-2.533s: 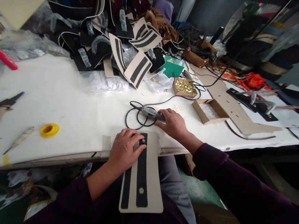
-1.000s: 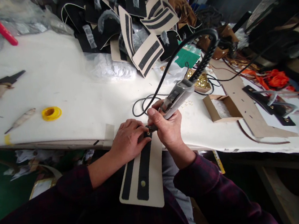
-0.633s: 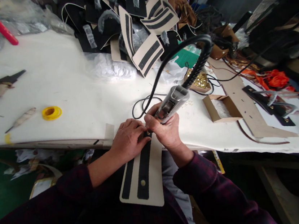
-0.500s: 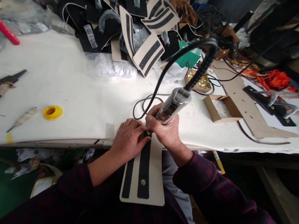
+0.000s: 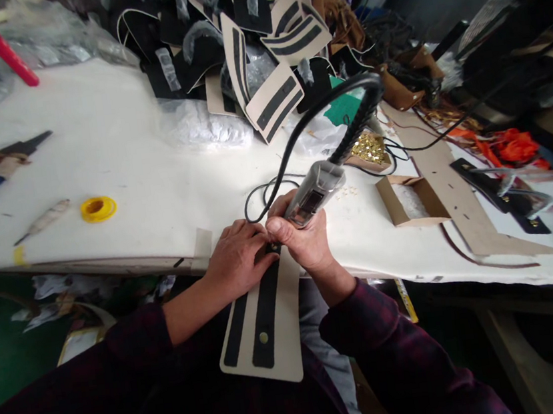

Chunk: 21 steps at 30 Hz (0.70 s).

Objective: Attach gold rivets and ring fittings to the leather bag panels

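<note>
A beige panel (image 5: 287, 340) with black strips (image 5: 267, 309) hangs over the table's front edge onto my lap. One round brass-coloured stud (image 5: 264, 337) shows near the low end of the longer strip. My left hand (image 5: 242, 255) grips the panel's upper part, with its thumb across the strip. Wrapped in my right hand (image 5: 305, 237) is a grey corded tool that looks like an electric screwdriver (image 5: 312, 192), tilted with its tip down at the strip's upper end. A small shiny fastener (image 5: 274, 247) shows between the hands; the tool's tip is hidden by my fingers.
A thick black cable (image 5: 297, 127) arches above the table. To the right stand a box of gold-coloured small parts (image 5: 369, 148) and an open cardboard box (image 5: 411, 200). Similar panels (image 5: 276, 99) are heaped at the back. Yellow tape (image 5: 98, 209) and pliers (image 5: 4, 163) lie left.
The screwdriver and my right hand have shifted slightly left, and the cable has swung left with them. Small gold pieces on the table behind the tool are now visible. My left hand stays put.
</note>
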Available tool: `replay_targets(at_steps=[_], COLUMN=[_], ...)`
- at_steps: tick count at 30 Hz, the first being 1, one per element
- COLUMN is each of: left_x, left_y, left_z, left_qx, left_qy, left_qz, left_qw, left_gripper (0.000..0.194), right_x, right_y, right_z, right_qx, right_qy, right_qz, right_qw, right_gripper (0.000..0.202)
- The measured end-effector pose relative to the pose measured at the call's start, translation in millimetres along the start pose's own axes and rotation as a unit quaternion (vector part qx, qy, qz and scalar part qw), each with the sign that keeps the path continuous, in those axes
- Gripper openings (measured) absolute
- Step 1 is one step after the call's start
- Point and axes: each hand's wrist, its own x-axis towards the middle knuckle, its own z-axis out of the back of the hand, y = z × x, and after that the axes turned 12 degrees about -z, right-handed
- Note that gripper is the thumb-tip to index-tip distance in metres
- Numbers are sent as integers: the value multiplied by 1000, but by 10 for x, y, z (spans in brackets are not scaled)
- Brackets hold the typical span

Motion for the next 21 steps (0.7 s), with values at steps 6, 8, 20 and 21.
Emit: replay_targets(at_steps=[6,8,20,21], left_x=[4,7,-17,-20], left_y=[-7,-3,10,28], left_z=[20,20,-91,-115], left_qx=[0,0,-39,-43], left_qy=[6,5,-59,-67], left_qz=[5,5,10,8], left_qw=[1000,1000,997,997], left_gripper=[20,18,29,30], right_x=[31,45,73,85], right_y=[-17,-15,187,208], right_z=[16,15,-44,-43], right_qx=[30,40,52,56], right_qy=[21,38,100,106], right_qz=[-3,-8,-50,-48], right_qw=[999,998,992,992], right_gripper=[53,56,45,43])
